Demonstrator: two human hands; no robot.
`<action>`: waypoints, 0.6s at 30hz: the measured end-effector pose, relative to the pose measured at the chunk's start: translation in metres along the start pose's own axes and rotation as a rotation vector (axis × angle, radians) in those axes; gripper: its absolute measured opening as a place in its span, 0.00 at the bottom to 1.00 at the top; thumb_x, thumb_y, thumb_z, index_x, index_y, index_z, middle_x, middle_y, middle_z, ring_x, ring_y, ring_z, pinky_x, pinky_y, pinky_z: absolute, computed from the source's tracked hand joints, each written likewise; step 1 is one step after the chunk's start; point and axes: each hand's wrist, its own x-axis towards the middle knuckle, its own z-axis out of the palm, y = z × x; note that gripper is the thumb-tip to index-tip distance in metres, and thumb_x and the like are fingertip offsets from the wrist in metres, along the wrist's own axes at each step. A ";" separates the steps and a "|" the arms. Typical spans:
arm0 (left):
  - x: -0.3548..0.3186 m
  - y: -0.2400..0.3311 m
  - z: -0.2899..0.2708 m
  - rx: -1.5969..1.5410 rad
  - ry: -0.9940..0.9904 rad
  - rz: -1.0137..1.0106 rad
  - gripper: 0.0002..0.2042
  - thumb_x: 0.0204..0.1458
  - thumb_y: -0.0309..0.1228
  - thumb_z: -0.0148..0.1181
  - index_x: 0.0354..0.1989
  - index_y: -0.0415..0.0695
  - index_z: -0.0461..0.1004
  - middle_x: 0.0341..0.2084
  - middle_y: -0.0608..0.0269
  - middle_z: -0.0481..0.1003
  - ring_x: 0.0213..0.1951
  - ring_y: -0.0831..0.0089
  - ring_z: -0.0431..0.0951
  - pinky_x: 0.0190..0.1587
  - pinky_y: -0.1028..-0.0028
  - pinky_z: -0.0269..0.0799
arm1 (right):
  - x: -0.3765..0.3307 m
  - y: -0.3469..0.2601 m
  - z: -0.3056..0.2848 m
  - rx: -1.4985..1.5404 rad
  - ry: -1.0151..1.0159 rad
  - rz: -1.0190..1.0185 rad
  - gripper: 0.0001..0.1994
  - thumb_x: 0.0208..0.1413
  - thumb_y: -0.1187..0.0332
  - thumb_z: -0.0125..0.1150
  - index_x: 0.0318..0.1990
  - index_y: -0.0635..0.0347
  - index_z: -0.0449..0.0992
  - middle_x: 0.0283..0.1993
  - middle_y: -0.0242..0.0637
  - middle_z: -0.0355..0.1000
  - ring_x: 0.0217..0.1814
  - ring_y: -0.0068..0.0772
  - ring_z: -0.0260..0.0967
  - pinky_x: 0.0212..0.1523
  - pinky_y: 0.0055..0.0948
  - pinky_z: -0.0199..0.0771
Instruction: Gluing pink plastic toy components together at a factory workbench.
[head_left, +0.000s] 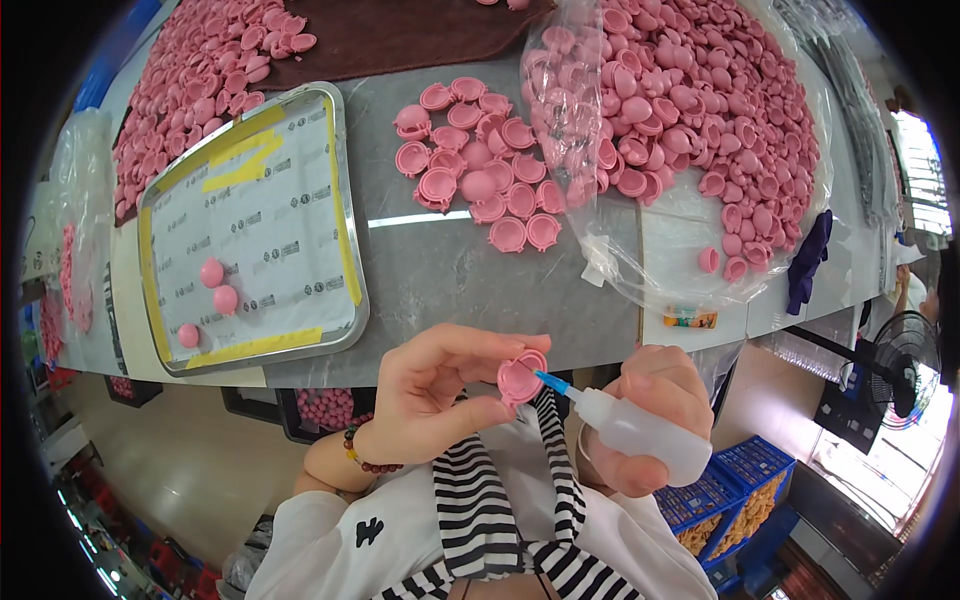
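Observation:
Over the table's near edge my left hand (428, 388) pinches a small pink round plastic shell half (515, 384) between thumb and fingers, its hollow side facing up. My right hand (665, 385) is wrapped round a translucent white squeeze bottle (655, 442) lying tilted in it. The bottle's blue needle tip (555, 383) points left, with its fine end at the inside of the shell. Whether a drop has come out is too small to tell. Several loose pink shells (478, 187) lie on the grey tabletop beyond my hands.
At the left stands a metal tray (352, 240) lined with printed paper and yellow tape, bearing three pink balls (226, 299). Heaps of pink shells (690, 90) fill a clear plastic bag at the right and a brown cloth (400, 40) area behind. A purple cloth (808, 262) hangs near the right edge.

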 end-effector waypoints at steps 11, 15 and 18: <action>0.000 -0.017 0.004 0.173 0.108 0.232 0.21 0.44 0.14 0.56 0.48 0.34 0.60 0.49 0.38 0.65 0.49 0.61 0.70 0.50 0.67 0.66 | 0.001 -0.003 -0.017 0.093 -0.148 0.150 0.24 0.49 0.47 0.56 0.32 0.65 0.75 0.19 0.33 0.67 0.19 0.28 0.63 0.18 0.25 0.61; 0.003 -0.013 -0.004 -0.254 -0.031 0.012 0.21 0.50 0.22 0.54 0.51 0.39 0.56 0.50 0.38 0.64 0.45 0.65 0.73 0.48 0.70 0.68 | -0.020 0.016 -0.025 0.040 0.489 0.138 0.27 0.51 0.47 0.51 0.43 0.67 0.66 0.35 0.43 0.67 0.30 0.34 0.65 0.29 0.27 0.65; 0.005 -0.012 -0.010 -0.427 -0.051 -0.093 0.20 0.50 0.24 0.55 0.50 0.40 0.56 0.50 0.39 0.64 0.45 0.66 0.73 0.48 0.70 0.68 | -0.011 0.044 -0.082 -0.468 0.669 0.201 0.18 0.52 0.64 0.54 0.43 0.70 0.63 0.38 0.46 0.68 0.38 0.37 0.67 0.39 0.31 0.70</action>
